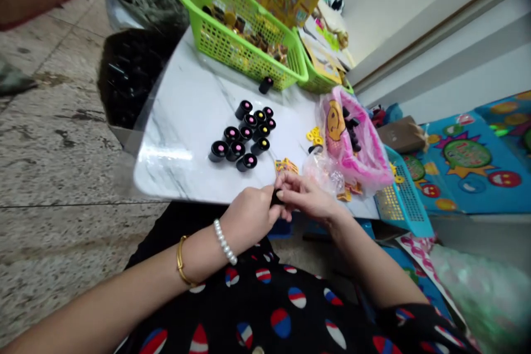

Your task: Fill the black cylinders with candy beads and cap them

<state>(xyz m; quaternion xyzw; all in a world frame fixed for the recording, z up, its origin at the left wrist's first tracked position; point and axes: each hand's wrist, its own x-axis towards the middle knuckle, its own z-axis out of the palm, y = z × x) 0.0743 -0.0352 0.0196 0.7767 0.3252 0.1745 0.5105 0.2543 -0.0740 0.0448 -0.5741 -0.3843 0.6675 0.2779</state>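
Note:
My left hand [249,218] and my right hand [307,196] meet above the front edge of a white marble table top [182,138]. Their fingers pinch a small black cylindrical piece [275,197], mostly hidden by them. A loose group of similar black cylinders [244,135] with pink or yellow centres stands on the marble, left of my hands. A single black cylinder [266,84] lies by the basket. Nearest my right hand are a clear plastic bag [321,172] and small yellow-orange printed pieces [286,166].
A pink bag printed with a smiley face [335,120] and yellow plastic parts [315,135] sit at the table's right. Lime-green baskets [236,38] stand at the back, one holding small packets. A teal basket [402,199] and blue printed mats lie right; a black bin stands left.

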